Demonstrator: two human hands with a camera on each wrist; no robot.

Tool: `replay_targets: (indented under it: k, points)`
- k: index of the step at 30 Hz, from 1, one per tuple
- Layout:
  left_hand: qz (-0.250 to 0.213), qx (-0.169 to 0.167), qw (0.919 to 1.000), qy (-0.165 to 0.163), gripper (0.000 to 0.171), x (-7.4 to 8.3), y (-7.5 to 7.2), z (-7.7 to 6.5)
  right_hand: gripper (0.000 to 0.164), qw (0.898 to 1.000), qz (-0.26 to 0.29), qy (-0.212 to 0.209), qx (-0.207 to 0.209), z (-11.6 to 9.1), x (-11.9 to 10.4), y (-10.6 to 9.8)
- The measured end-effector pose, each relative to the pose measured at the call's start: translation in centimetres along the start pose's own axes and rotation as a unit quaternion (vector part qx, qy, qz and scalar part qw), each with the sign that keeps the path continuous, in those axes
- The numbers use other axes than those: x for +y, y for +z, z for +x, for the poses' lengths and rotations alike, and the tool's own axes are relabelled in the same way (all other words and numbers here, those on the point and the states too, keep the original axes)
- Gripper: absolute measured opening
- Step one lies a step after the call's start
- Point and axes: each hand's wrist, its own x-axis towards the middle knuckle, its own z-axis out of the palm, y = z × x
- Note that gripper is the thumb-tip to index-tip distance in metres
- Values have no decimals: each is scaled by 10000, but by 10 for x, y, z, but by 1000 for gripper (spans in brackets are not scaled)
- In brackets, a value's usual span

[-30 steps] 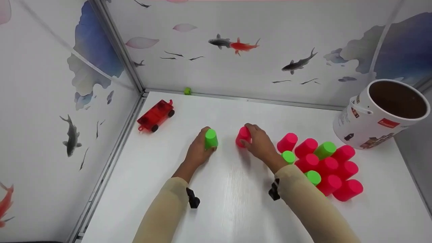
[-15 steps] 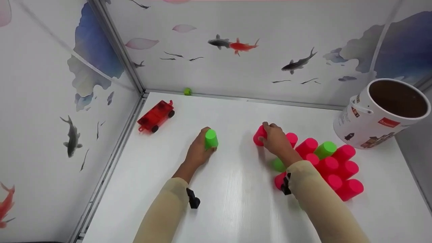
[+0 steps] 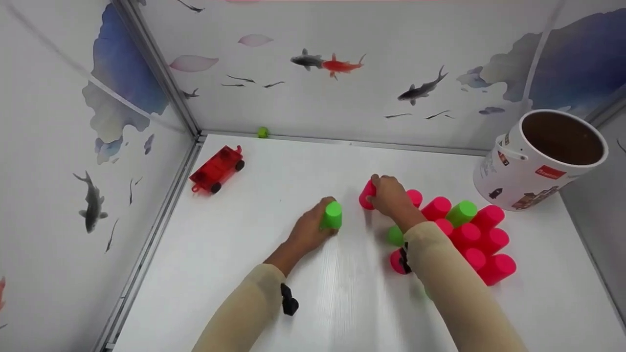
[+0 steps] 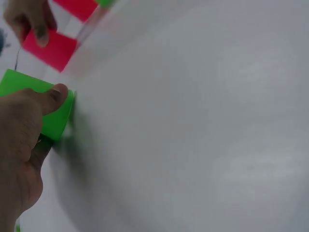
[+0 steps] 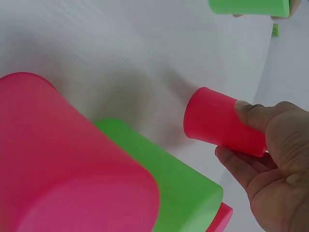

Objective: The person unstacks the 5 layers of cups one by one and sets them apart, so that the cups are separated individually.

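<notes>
In the head view my left hand (image 3: pixel 308 230) grips an upside-down green cup (image 3: pixel 333 215) near the middle of the white table. Thumb and fingers wrap its sides, as the left wrist view shows with the green cup (image 4: pixel 57 116). My right hand (image 3: pixel 393 198) pinches an upside-down pink cup (image 3: pixel 367 194), a short way to the right and farther back. In the right wrist view that pink cup (image 5: pixel 219 118) sits between thumb and fingers. A gap separates the two held cups. Whether either touches the table I cannot tell.
Right of my right hand stand several upturned pink cups (image 3: pixel 466 235) and green cups (image 3: pixel 461 213) in a cluster, partly hidden by my forearm. A white bucket (image 3: pixel 518 171) stands behind them. A red toy wagon (image 3: pixel 217 168) is at the back left. A small green piece (image 3: pixel 263 132) lies by the back wall.
My right hand carried the pink cup rightward to beside the cluster, then stayed about there. My left hand has since moved right and slightly nearer with the green cup. The head view shifted a little.
</notes>
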Motion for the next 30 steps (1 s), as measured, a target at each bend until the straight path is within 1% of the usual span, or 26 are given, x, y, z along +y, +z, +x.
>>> replay_targets:
  k: [3, 5, 8, 10, 13, 18, 21, 23, 26, 28, 30]
  points:
    - [-25, -384, 9992, 116, 81, 22, 22, 1, 77, 10000, 25, -20, -63, 1, -1, -1]
    - [19, -551, 9982, 223, 79, 33, 34, 3, 74, 10000, 35, -46, -55, 1, -1, -2]
    - [131, -693, 9966, 415, 74, 45, 47, 8, 70, 10000, 69, -47, 16, 0, 1, -3]
    - [129, -690, 9962, 522, 70, 50, 54, 11, 71, 10000, 58, -50, 47, 1, 2, -3]
    - [83, -599, 9968, 530, 67, 52, 59, 13, 73, 9999, -5, -117, 53, 2, 1, -1]
    - [-74, -461, 9979, 445, 70, 51, 63, 13, 75, 9995, -145, -227, 137, 4, 1, 2]
    - [-33, -458, 9982, 397, 73, 51, 64, 10, 72, 9990, -187, -343, 210, 2, 1, 4]
    - [77, -455, 9982, 382, 73, 50, 66, 8, 70, 9988, -199, -393, 231, 1, 2, 4]
    - [174, -460, 9983, 305, 75, 50, 69, 8, 70, 9987, -206, -426, 202, -1, 4, 4]
    - [105, -481, 9985, 241, 75, 51, 70, 9, 73, 9990, -173, -382, 142, -1, 6, 3]
    - [-96, -558, 9983, 168, 78, 52, 69, 10, 77, 9994, -96, -342, 59, 0, 9, 1]
